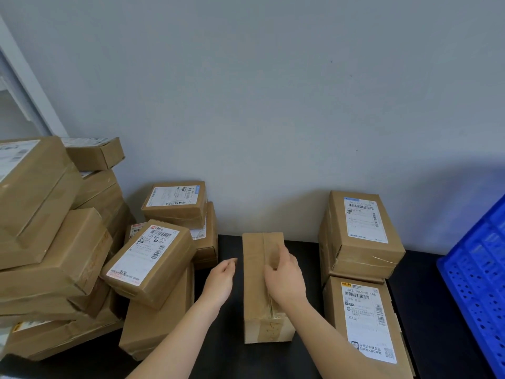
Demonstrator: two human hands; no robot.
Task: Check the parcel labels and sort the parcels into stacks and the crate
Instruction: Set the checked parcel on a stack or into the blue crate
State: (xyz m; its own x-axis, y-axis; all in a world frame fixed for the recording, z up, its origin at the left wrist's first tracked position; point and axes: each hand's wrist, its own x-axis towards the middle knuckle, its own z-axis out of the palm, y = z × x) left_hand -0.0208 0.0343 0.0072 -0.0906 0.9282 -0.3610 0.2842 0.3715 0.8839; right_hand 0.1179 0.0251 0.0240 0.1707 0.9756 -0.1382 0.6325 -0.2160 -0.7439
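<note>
A long brown taped parcel point(258, 285) lies on the black table point(429, 285) in the middle, with no label showing on its top. My right hand point(284, 274) rests on top of it, fingers curled against the tape seam. My left hand point(221, 280) hovers just left of the parcel, fingers loosely curled, holding nothing. To the right stand two labelled parcels, the far parcel point(360, 233) and the near parcel point(366, 321). A blue crate point(475, 283) stands at the right edge.
A big pile of brown parcels fills the left side; one labelled parcel point(149, 258) lies tilted on top of the pile, and another point(175, 201) sits behind it. A grey wall point(273, 105) closes off the back of the table.
</note>
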